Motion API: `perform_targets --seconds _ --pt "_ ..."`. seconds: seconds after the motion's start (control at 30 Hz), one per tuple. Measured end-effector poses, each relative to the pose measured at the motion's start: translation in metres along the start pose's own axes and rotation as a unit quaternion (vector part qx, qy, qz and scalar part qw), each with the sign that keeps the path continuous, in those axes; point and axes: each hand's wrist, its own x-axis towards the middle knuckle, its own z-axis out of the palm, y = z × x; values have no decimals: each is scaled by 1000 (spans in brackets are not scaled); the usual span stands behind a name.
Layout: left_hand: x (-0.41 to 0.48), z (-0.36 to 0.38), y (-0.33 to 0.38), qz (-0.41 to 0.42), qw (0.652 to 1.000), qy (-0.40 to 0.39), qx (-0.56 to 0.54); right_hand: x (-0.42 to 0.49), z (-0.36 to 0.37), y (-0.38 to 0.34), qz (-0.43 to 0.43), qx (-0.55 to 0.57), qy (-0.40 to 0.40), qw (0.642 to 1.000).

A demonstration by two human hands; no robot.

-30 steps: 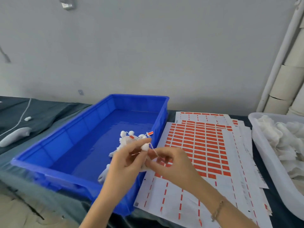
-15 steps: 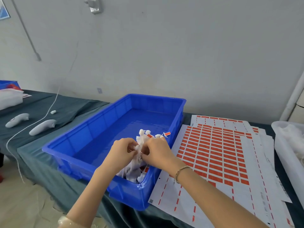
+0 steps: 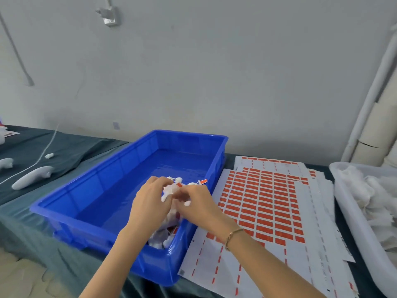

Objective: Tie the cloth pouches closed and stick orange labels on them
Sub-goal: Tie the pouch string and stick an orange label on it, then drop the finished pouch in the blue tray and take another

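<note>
The left hand [image 3: 150, 204] and right hand [image 3: 198, 204] have their fingers curled, pinching a small white pouch [image 3: 167, 193] between them, above the blue bin [image 3: 120, 190]. The pouch looks light, soft and floppy, so it is best gripped at its gathered neck. The label sheet [image 3: 264, 203] lies just right of the right hand.

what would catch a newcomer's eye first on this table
The bright blue bin mid-table, where the left hand and right hand grip a white cloth pouch above a heap of pouches in its near right corner. Just right of it lie sheets of orange labels, the lower rows already peeled off.
</note>
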Motion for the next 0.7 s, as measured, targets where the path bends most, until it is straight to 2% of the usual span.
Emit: perform_targets --seconds 0.1,0.27,0.4,0.57,0.7 --pt "-15 12 46 53 990 51 -118 -28 -29 9 -7 49 54 997" --pt "-46 59 136 101 957 32 -271 -101 -91 35 55 69 153 984" --pt "-70 103 202 155 932 -45 -325 -163 -146 54 121 39 218 968" --pt "-80 153 266 212 879 -165 -393 -224 -214 89 216 -45 268 938" --pt "-78 198 307 237 854 -292 -359 -265 -266 132 302 -126 282 902"
